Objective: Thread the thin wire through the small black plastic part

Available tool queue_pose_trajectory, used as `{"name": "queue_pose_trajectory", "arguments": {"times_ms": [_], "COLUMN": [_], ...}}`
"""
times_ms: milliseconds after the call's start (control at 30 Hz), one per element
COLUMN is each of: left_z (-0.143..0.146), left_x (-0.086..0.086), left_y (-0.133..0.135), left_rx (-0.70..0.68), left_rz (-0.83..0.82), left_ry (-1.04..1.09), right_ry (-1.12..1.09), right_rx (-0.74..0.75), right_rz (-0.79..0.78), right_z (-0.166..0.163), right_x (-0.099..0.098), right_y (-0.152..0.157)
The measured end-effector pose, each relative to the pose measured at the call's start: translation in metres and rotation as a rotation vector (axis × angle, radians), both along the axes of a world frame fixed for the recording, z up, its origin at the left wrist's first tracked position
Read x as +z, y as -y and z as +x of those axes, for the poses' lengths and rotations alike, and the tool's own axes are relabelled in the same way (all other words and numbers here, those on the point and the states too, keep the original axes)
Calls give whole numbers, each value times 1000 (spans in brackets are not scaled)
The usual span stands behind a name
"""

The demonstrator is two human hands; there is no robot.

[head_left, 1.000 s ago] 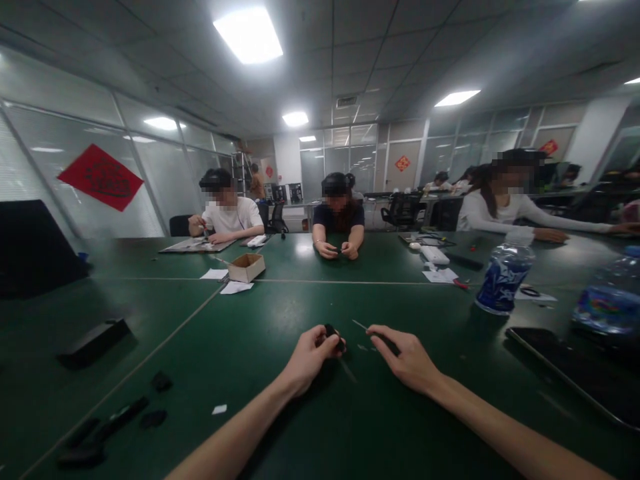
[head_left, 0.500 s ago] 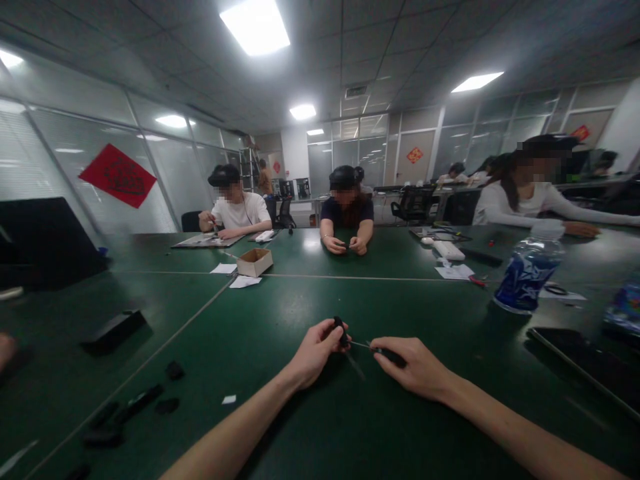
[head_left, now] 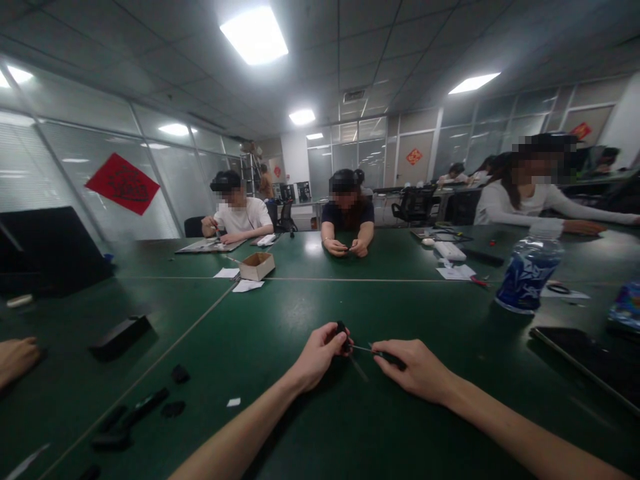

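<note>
My left hand is closed around a small black part, held just above the green table. What kind of part it is, I cannot make out. In my right hand is a screwdriver with a dark handle, gripped between thumb and fingers. Its thin metal shaft points left, and the tip meets the black part or lies right beside it; the fingers hide the exact contact. Several black pieces and a small white scrap lie to the left of my left forearm.
A black box and a person's hand are at the left. Farther off stands an open cardboard box near papers. On the right are a blue-labelled bottle and a phone. Co-workers sit across the table.
The view has shifted slightly, so things sit a little lower and farther right. More of the other person's hand shows at the left edge. Both my hands keep their grips.
</note>
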State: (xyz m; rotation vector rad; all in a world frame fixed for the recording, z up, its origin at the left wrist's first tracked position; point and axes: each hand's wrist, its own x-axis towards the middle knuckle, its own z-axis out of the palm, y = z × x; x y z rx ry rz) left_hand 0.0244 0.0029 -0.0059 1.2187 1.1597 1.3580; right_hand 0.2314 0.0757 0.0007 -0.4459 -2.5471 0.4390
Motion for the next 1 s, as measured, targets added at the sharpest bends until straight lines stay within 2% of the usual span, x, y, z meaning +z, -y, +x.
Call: {"name": "queue_pose_trajectory", "arguments": {"times_ms": [567, 767, 833, 933, 1000], "left_z": [-2, 4, 13, 29, 34], "left_x": [-2, 3, 6, 8, 8], "left_y": [2, 4, 7, 12, 14], "left_rx": [-19, 55, 26, -133, -97], "left_rz": [-49, -69, -84, -120, -109], "left_ry": [158, 223, 198, 111, 170], "right_ry": [21, -54, -139, -325, -409], "right_rx": [-19, 1, -55, -287, -394], "right_rz": [154, 85, 25, -108, -163], "right_z": [3, 0, -7, -21, -26], "right_x": [-6, -11, -11, -8, -7], "right_y": [-2, -1, -2, -5, -7]}}
